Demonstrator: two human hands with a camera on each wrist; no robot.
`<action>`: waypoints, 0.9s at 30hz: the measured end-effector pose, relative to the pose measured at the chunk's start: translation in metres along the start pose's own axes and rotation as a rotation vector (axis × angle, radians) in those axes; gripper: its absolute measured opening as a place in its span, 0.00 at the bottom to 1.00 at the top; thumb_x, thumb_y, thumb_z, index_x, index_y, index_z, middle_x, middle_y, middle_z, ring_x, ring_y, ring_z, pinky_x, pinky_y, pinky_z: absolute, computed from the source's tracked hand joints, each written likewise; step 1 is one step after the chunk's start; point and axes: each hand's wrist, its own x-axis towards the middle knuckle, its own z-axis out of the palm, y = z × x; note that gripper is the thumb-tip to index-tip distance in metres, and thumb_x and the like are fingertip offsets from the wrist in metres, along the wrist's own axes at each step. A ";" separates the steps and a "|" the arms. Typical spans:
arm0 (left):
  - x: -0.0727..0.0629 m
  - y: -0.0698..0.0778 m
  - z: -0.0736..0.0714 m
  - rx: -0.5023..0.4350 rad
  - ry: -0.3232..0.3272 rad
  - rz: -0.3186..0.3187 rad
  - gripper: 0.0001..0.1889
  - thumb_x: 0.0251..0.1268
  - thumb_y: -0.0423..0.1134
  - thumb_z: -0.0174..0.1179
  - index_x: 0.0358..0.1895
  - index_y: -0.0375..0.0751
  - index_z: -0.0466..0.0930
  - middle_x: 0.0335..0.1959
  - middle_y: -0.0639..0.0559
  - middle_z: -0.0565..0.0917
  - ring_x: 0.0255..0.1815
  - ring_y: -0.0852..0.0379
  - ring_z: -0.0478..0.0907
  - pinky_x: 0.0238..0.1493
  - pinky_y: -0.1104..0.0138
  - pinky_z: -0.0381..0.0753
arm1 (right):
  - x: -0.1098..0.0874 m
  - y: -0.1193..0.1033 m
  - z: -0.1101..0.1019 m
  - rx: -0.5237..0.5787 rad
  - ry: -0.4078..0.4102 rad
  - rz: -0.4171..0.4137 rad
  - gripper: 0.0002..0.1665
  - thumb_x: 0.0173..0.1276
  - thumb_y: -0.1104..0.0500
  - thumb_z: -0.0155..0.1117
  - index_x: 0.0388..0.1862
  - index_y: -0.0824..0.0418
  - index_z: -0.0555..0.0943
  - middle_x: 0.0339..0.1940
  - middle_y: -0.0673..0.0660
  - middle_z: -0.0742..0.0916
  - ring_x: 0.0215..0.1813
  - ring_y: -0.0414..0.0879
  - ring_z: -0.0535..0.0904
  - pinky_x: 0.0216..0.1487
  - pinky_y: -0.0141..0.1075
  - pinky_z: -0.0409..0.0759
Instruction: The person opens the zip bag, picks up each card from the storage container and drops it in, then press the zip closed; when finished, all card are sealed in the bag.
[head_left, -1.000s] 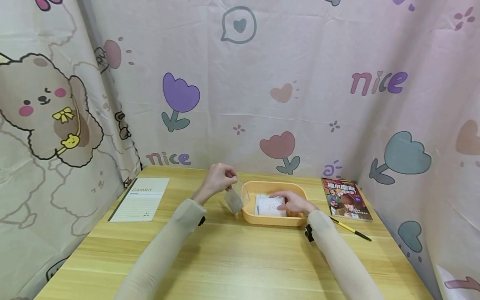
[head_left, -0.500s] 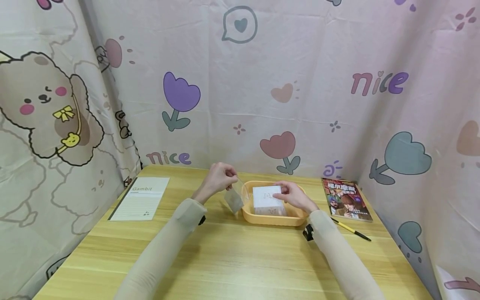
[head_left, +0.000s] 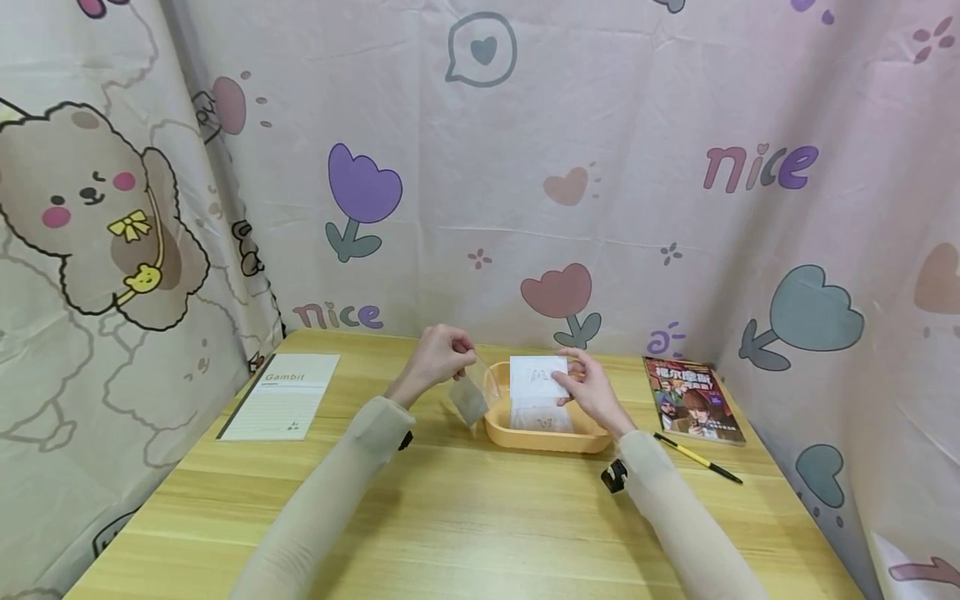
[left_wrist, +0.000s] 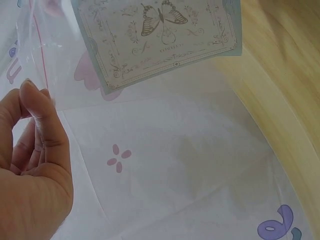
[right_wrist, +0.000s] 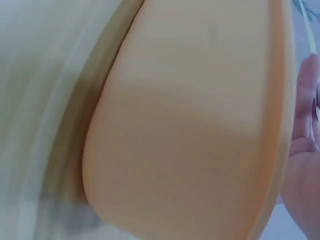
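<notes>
My left hand (head_left: 442,357) pinches the top edge of a clear zip bag (left_wrist: 62,65) with a red seal line. The bag hangs tilted beside the left rim of an orange plastic basket (head_left: 551,442). In the left wrist view a pale butterfly-print card (left_wrist: 167,37) shows in it. Over the basket my right hand (head_left: 591,385) holds the right edge of a white card (head_left: 534,375) with a faint drawing, thumb on its face. Below it in the basket lies another pale, printed sheet (head_left: 538,419). The right wrist view shows mostly basket wall, with the hand (right_wrist: 304,160) at the edge.
On the wooden table (head_left: 480,517), a "Gambit" notepad (head_left: 281,398) lies at left. A colourful comic-style magazine (head_left: 693,400) is at right, with a yellow-and-black pen (head_left: 701,458) in front of it. A printed curtain (head_left: 465,167) stands behind the table's far edge.
The right hand has gone from reaching into the basket to raising the white card upward above it. The left hand and its bag have stayed in place.
</notes>
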 end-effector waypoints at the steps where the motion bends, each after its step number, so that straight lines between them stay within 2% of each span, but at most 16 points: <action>1: 0.000 0.000 0.000 0.001 0.002 0.001 0.04 0.57 0.30 0.60 0.29 0.39 0.85 0.21 0.50 0.84 0.15 0.56 0.80 0.16 0.68 0.80 | -0.001 0.000 0.000 0.020 0.016 -0.017 0.28 0.69 0.65 0.62 0.67 0.58 0.69 0.40 0.63 0.82 0.28 0.45 0.83 0.32 0.52 0.86; 5: -0.001 0.000 -0.001 0.003 0.006 0.005 0.04 0.57 0.31 0.60 0.29 0.39 0.85 0.21 0.50 0.85 0.15 0.56 0.80 0.16 0.68 0.80 | -0.004 -0.003 0.001 0.100 0.044 -0.077 0.32 0.68 0.68 0.61 0.70 0.56 0.68 0.38 0.59 0.83 0.31 0.45 0.83 0.30 0.41 0.87; 8: -0.001 0.000 -0.001 -0.001 0.005 0.002 0.04 0.57 0.31 0.60 0.29 0.39 0.84 0.21 0.50 0.85 0.15 0.56 0.80 0.16 0.68 0.80 | -0.007 -0.006 0.003 0.157 0.058 -0.091 0.34 0.68 0.69 0.61 0.72 0.57 0.66 0.35 0.52 0.85 0.28 0.44 0.82 0.30 0.37 0.87; 13: -0.001 0.000 -0.001 -0.013 0.000 -0.003 0.04 0.57 0.30 0.60 0.29 0.39 0.85 0.22 0.47 0.86 0.15 0.55 0.80 0.17 0.67 0.81 | -0.013 -0.017 0.011 0.185 0.126 -0.088 0.29 0.68 0.64 0.64 0.67 0.63 0.70 0.30 0.43 0.87 0.20 0.39 0.79 0.27 0.32 0.84; 16: 0.000 0.001 -0.001 -0.022 -0.002 0.000 0.05 0.57 0.30 0.60 0.29 0.39 0.85 0.24 0.43 0.86 0.15 0.55 0.80 0.18 0.67 0.81 | -0.016 -0.024 0.016 0.175 0.176 -0.096 0.25 0.68 0.63 0.64 0.63 0.66 0.73 0.28 0.41 0.87 0.20 0.38 0.77 0.22 0.29 0.78; 20: 0.001 0.001 -0.002 -0.025 -0.001 0.008 0.05 0.57 0.30 0.59 0.28 0.38 0.84 0.25 0.40 0.87 0.15 0.55 0.80 0.17 0.66 0.81 | -0.018 -0.032 0.023 0.217 0.206 -0.125 0.24 0.67 0.63 0.65 0.61 0.68 0.74 0.25 0.42 0.87 0.20 0.38 0.78 0.15 0.28 0.73; 27: 0.000 -0.001 -0.004 -0.026 0.010 0.006 0.04 0.56 0.31 0.60 0.28 0.38 0.84 0.23 0.46 0.86 0.15 0.56 0.80 0.17 0.66 0.81 | -0.022 -0.038 0.032 0.313 0.202 -0.211 0.26 0.67 0.68 0.63 0.63 0.70 0.72 0.24 0.46 0.87 0.20 0.39 0.81 0.15 0.29 0.77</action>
